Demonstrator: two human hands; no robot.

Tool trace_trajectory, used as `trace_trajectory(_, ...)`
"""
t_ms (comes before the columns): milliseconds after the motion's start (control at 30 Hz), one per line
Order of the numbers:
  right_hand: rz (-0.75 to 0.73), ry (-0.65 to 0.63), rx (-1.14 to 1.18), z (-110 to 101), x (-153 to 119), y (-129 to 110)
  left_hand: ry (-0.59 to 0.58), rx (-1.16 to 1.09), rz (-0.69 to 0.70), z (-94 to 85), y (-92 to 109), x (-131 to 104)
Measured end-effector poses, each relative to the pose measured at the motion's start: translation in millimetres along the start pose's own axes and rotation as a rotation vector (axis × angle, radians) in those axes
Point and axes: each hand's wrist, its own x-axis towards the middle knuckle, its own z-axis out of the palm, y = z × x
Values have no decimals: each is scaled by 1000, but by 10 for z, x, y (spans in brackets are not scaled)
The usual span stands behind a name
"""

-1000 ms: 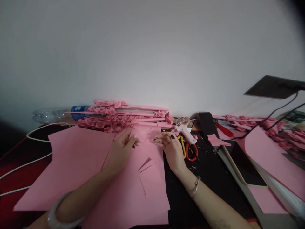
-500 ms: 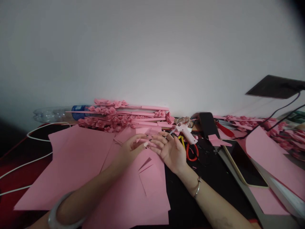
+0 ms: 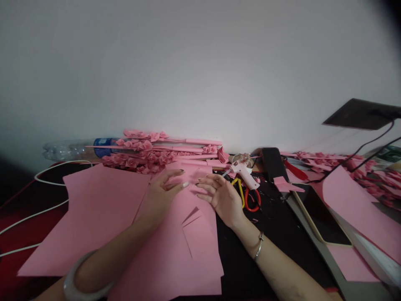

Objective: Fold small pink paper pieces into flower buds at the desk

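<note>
My left hand [image 3: 161, 198] hovers over the pink paper sheets [image 3: 169, 259], thumb and fingers apart, nothing visible between them. To its right, my right hand [image 3: 222, 198] is turned palm up with its fingers loosely curled and spread, holding nothing that shows. A gap separates the fingertips of the two hands. Small cut pink pieces [image 3: 202, 234] lie on the sheets just below the hands. Beyond my right hand rest a pink-white glue gun [image 3: 246, 175] and scissors with red and yellow handles [image 3: 253, 200].
Folded pink paper flowers [image 3: 150, 156] are heaped along the wall, beside a clear plastic bottle [image 3: 69, 149]. A dark phone [image 3: 275, 164] and a larger device [image 3: 322, 213] lie at the right. White cable [image 3: 37, 213] loops at the left; another pink sheet [image 3: 103, 213] lies there.
My hands have moved apart. My left hand has shifted left and its thumb and fingers no longer meet my right fingertips. My right hand has moved only slightly.
</note>
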Motion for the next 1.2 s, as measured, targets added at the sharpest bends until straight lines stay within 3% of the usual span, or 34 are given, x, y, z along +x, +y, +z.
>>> trace_trajectory(100,-45,47,26,0,9,-13,52,-12,-11,-12,-6,6)
trace_trajectory(267,-20,60,145,42,-4,-38,-11,2,110,33,-36,-30)
trace_trajectory(500,118,28,320,69,-36,-53,-398,75,244,89,-123,-85)
trace_trajectory(700,190,-8,372,81,-48,-51,-519,112,208,82,-52,-85)
trace_trajectory(867,216,0,328,95,-49,-65,-492,-19,87,84,51,-110)
trace_trajectory(1000,197,-19,265,101,-36,-69,-313,-69,-28,65,43,-100)
trace_trajectory(1133,43,22,44,95,-31,-35,-78,-79,-11,14,-8,-24)
trace_trajectory(1200,-109,73,-209,88,-49,-6,-40,-70,9,-2,-22,10)
